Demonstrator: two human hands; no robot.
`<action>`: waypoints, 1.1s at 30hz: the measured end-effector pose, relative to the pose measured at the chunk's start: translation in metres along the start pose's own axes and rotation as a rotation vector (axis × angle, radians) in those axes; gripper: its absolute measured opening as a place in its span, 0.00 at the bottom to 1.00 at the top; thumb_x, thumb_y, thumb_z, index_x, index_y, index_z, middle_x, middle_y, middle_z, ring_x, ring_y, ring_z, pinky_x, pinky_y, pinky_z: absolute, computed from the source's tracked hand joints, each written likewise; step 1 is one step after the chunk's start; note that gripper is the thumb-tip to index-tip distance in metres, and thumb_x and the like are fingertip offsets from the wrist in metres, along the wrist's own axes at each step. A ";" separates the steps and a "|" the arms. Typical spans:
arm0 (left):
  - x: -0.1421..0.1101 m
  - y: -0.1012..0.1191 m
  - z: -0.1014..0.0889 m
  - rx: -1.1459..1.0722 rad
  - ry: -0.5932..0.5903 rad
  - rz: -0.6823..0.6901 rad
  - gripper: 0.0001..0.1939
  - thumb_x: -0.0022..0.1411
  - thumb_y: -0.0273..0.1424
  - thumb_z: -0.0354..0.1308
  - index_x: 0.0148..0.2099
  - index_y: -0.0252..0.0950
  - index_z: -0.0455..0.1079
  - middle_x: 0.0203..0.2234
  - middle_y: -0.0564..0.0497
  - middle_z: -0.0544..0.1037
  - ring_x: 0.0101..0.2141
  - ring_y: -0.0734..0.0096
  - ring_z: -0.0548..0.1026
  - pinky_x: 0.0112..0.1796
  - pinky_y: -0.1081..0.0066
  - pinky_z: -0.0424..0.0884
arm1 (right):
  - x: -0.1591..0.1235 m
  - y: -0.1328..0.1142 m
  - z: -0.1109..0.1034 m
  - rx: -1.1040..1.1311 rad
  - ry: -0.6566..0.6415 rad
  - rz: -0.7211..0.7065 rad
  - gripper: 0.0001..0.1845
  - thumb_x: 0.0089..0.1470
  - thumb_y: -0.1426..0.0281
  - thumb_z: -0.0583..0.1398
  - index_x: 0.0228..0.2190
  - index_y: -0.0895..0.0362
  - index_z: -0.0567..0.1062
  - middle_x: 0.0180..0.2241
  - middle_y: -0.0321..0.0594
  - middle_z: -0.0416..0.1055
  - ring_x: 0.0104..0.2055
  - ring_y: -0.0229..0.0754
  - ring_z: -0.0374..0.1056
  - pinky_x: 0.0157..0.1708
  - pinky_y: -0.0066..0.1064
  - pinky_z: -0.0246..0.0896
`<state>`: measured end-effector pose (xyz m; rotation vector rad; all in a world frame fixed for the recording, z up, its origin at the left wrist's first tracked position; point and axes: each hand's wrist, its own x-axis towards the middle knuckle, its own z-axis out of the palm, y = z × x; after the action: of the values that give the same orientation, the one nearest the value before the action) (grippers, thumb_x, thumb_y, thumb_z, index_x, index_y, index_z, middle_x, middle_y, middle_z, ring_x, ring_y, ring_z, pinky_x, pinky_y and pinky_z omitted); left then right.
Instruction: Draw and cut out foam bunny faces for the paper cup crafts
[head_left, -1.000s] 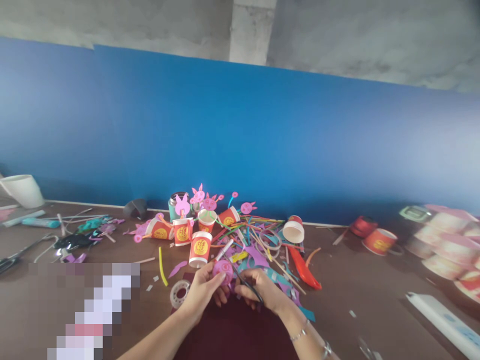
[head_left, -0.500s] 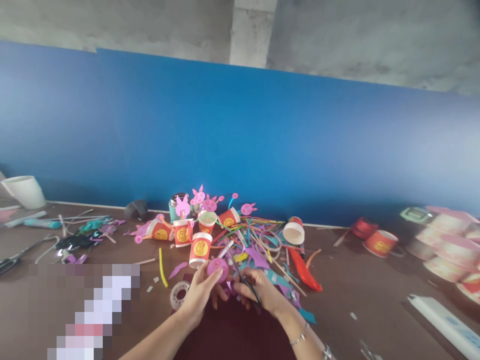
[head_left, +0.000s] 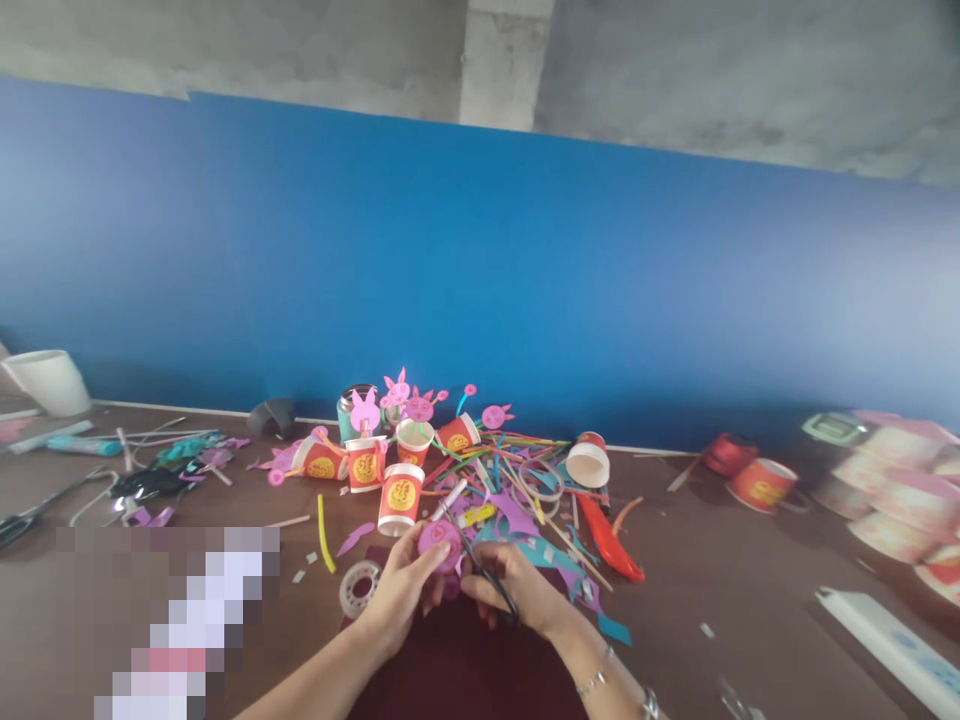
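Observation:
Between the thumb and fingers of my left hand [head_left: 401,585] is a pink paper piece [head_left: 437,542], rounded and drawn on. My right hand [head_left: 517,590] grips a pair of dark-handled scissors [head_left: 491,575], whose blades lie along the right edge of the paper. Both hands are close together above the near edge of the table. Just beyond them stands a red and white paper cup [head_left: 401,498]. To the left of my left hand lies a roll of clear tape [head_left: 360,588]. Purple and teal paper scraps [head_left: 517,512] spread past my right hand.
Several paper cups [head_left: 366,465] with pink paper animal heads [head_left: 365,410] stand at the back. Loose coloured sticks and a red shiny strip [head_left: 609,540] lie right of centre. A white power strip [head_left: 889,650] and stacked cups [head_left: 900,480] are far right. A blue partition [head_left: 480,270] rises behind.
The pink paper has shifted slightly to the right toward the scissors and turned a little. The scissor blades have moved slightly left against its edge. Objects on the table stay put.

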<state>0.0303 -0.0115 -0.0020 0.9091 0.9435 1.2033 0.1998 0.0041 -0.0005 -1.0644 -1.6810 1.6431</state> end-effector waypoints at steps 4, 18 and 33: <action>0.000 0.000 0.000 -0.004 -0.006 0.000 0.21 0.49 0.45 0.65 0.35 0.35 0.64 0.14 0.60 0.67 0.11 0.84 0.58 0.12 0.81 0.50 | 0.000 -0.001 0.000 -0.012 -0.004 -0.001 0.19 0.45 0.56 0.66 0.27 0.58 0.69 0.15 0.29 0.65 0.15 0.32 0.61 0.15 0.22 0.59; 0.001 -0.001 -0.001 -0.006 -0.014 0.018 0.22 0.48 0.45 0.65 0.35 0.34 0.64 0.15 0.60 0.66 0.11 0.85 0.57 0.12 0.82 0.50 | -0.003 -0.007 -0.002 -0.121 -0.004 0.042 0.19 0.45 0.55 0.65 0.24 0.57 0.67 0.13 0.27 0.61 0.13 0.31 0.57 0.13 0.21 0.53; -0.005 0.008 -0.011 0.678 -0.115 0.037 0.12 0.50 0.25 0.54 0.39 0.37 0.64 0.24 0.57 0.72 0.13 0.80 0.64 0.17 0.77 0.60 | -0.007 -0.022 -0.030 -1.156 0.590 0.210 0.18 0.43 0.62 0.64 0.37 0.55 0.73 0.41 0.48 0.73 0.45 0.52 0.69 0.40 0.35 0.59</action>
<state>0.0171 -0.0149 0.0022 1.5163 1.2705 0.8478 0.2248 0.0165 0.0251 -2.0232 -2.0752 0.1938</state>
